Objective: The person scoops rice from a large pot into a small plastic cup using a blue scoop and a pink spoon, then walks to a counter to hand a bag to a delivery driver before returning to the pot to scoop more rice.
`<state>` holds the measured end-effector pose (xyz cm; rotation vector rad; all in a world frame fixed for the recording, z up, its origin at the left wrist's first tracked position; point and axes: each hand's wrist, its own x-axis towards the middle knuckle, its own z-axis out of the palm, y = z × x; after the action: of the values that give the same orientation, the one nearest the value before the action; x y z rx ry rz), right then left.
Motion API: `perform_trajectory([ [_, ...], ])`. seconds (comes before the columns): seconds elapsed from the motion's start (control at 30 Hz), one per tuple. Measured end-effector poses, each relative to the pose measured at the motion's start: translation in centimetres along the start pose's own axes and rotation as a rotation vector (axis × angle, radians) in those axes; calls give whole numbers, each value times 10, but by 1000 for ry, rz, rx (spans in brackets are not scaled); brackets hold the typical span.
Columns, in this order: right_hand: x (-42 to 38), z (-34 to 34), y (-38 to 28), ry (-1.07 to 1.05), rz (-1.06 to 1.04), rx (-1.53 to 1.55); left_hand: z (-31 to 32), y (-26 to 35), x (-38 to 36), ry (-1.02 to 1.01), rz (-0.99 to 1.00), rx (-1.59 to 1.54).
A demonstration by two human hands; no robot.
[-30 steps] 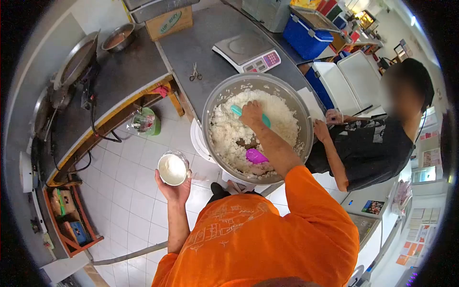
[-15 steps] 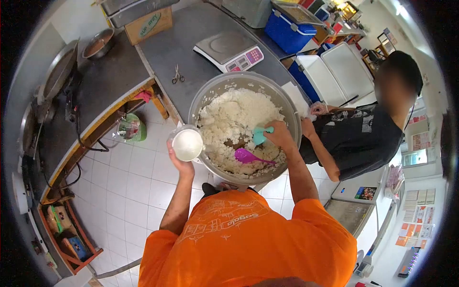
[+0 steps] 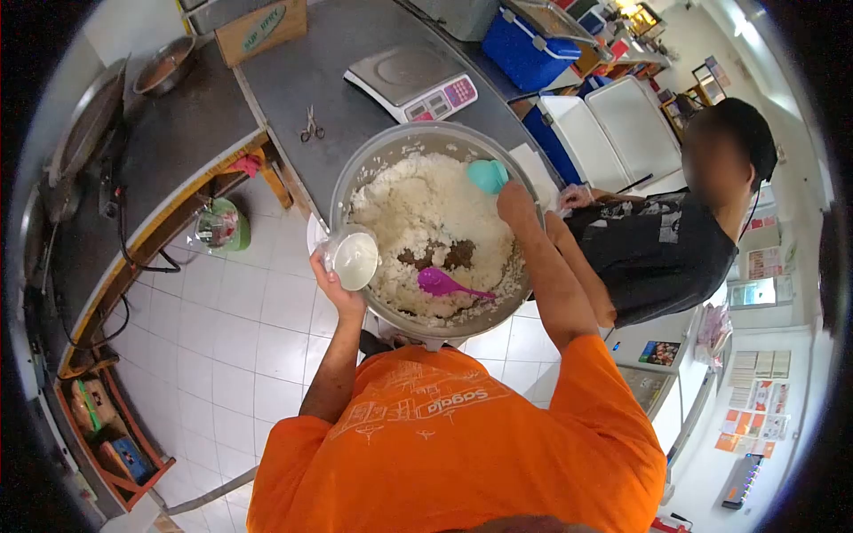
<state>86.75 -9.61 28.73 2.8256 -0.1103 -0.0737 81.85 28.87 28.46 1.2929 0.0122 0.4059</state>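
A large grey pot (image 3: 340,188) of white rice (image 3: 413,200) stands in front of me, with a dark brown patch (image 3: 458,254) showing among the grains. My left hand (image 3: 342,296) grips a white bowl (image 3: 357,261) with clear plastic around it, at the pot's left rim. In my right hand (image 3: 517,207) is a teal scoop (image 3: 485,176), held by its handle over the rice at the upper right of the pot. A purple rice paddle (image 3: 442,282) rests on the rice near the pot's front side.
Behind the pot, a digital scale (image 3: 413,80) and scissors (image 3: 311,124) lie on the grey counter. A person in black (image 3: 653,240) stands at the right, close to the pot. Blue coolers (image 3: 529,53) sit beyond. A green bin (image 3: 224,226) is on the tiled floor.
My right hand has moved the teal scoop from the middle of the rice up to the far right side. The bowl in my left hand has tipped slightly toward the pot.
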Motion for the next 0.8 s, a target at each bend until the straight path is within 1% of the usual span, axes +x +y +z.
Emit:
perform_trajectory([
  [0.03, 21, 30, 11, -75, -16, 8, 4, -3, 0, 14, 11, -12],
  [0.07, 25, 17, 2, -75, -22, 1, 6, -5, -1, 28, 20, -22],
  [0.1, 28, -7, -18, -223, 267, 340, 8, -5, 0, 38, 12, -24],
  [0.13, 25, -19, -33, -375, 561, 674, 10, -1, 2, 12, 68, 70],
  [0.17, 19, -15, -38, -391, 561, 667, 10, 5, 2, -21, 122, 167],
  [0.2, 14, -13, -42, -429, 583, 737, 12, 15, 1, -30, 84, 142],
  [0.33, 9, -6, -46, -565, 651, 1006, 10, 6, 0, -11, 102, 132],
  [0.37, 9, 6, -49, -564, 650, 1006, 10, 3, 1, -4, 109, 108],
  [0.43, 11, 65, -50, -622, 505, 977, 12, 3, 1, 6, 116, 77],
  [0.5, 10, 104, -60, -620, -268, 432, 14, 10, 1, -4, 109, 77],
  [0.57, -11, 75, -92, -772, -195, 524, 13, 7, 1, 1, 116, 97],
  [0.6, -30, 69, -110, -767, -195, 525, 13, 6, 0, 10, 122, 113],
  [0.67, -57, 57, -132, -314, 49, 597, 12, 4, -2, 7, 119, 96],
  [0.7, -55, 38, -124, -307, 46, 599, 11, 2, -2, 1, 109, 83],
  [0.77, -58, -4, -84, -499, 41, 675, 8, -1, -3, -13, 134, 97],
  [0.8, -56, 54, -35, -492, 40, 673, 9, -3, -2, -16, 152, 106],
])
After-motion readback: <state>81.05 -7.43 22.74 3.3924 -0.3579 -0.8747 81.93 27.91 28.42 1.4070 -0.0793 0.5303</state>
